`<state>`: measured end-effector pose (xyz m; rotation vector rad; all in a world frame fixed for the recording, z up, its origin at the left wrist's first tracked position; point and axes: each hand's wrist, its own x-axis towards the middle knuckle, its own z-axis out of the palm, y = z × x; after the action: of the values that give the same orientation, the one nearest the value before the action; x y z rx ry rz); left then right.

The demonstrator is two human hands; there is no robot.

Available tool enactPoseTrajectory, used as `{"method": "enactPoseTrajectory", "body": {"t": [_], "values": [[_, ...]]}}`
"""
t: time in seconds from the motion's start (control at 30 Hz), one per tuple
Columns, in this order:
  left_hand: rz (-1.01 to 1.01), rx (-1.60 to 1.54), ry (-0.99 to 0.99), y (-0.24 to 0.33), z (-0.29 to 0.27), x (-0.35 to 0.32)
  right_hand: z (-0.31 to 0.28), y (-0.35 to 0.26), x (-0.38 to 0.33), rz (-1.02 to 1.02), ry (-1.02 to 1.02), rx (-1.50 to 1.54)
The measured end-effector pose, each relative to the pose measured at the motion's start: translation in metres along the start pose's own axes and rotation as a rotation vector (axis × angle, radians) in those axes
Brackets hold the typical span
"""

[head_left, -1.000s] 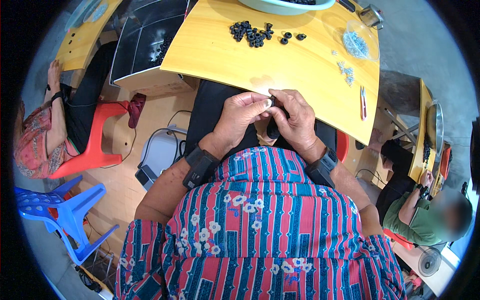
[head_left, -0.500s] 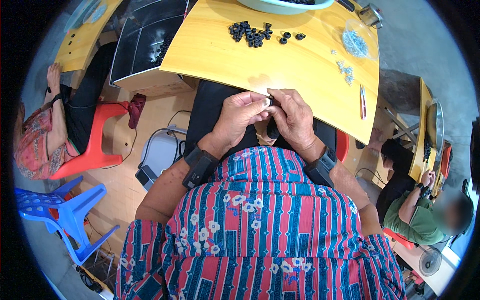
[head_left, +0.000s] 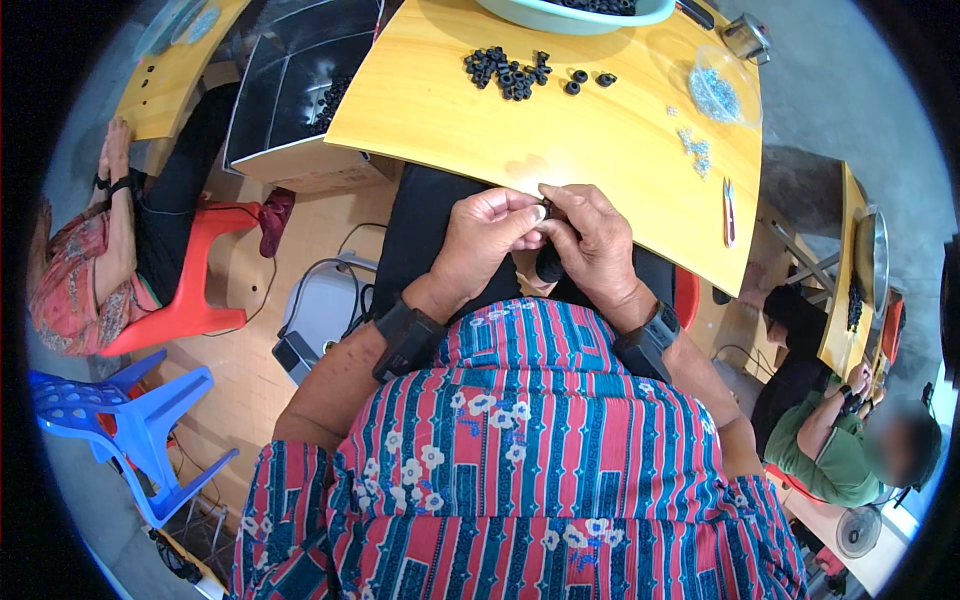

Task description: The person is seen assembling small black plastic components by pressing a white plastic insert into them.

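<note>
My left hand [head_left: 487, 237] and my right hand [head_left: 592, 240] meet at the near edge of a yellow wooden table [head_left: 450, 110], fingertips pinched together on a small black ring-shaped part [head_left: 546, 211]. A dark cylindrical piece [head_left: 550, 264] shows below my right palm; which hand bears it is unclear. A heap of small black rings [head_left: 508, 68] lies further up the table, out of reach of both hands. Both wrists wear black bands.
A pale green basin [head_left: 560, 14] holds more black rings at the table's far edge. Small silvery parts [head_left: 714, 92] and red snips [head_left: 729, 211] lie to the right. A person on a red stool [head_left: 190, 300] sits left, another person [head_left: 835, 450] right, a blue chair [head_left: 130, 430] lower left.
</note>
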<state>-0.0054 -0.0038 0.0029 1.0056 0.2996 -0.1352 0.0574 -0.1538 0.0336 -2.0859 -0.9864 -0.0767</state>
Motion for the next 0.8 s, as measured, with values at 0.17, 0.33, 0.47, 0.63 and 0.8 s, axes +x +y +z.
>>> {"method": "enactPoseTrajectory", "body": {"t": [0.17,0.33,0.47,0.63,0.8], "values": [[0.041,0.0,-0.018,-0.0051,-0.002,0.0022,-0.0035,0.0078,-0.0001,0.046,0.012,0.151],[0.151,0.077,-0.011,-0.0024,0.0008,-0.0002,-0.0046,0.005,0.0011,0.284,0.006,0.409],[0.196,0.17,-0.021,-0.0051,-0.001,0.0019,-0.0048,0.0078,-0.0008,0.401,-0.033,0.534],[0.272,0.177,-0.031,-0.005,-0.0002,0.0012,-0.0059,0.0059,0.0004,0.486,-0.035,0.64],[0.287,0.181,-0.044,-0.0051,-0.0009,0.0017,-0.0097,0.0095,0.0043,0.527,-0.071,0.71]]}}
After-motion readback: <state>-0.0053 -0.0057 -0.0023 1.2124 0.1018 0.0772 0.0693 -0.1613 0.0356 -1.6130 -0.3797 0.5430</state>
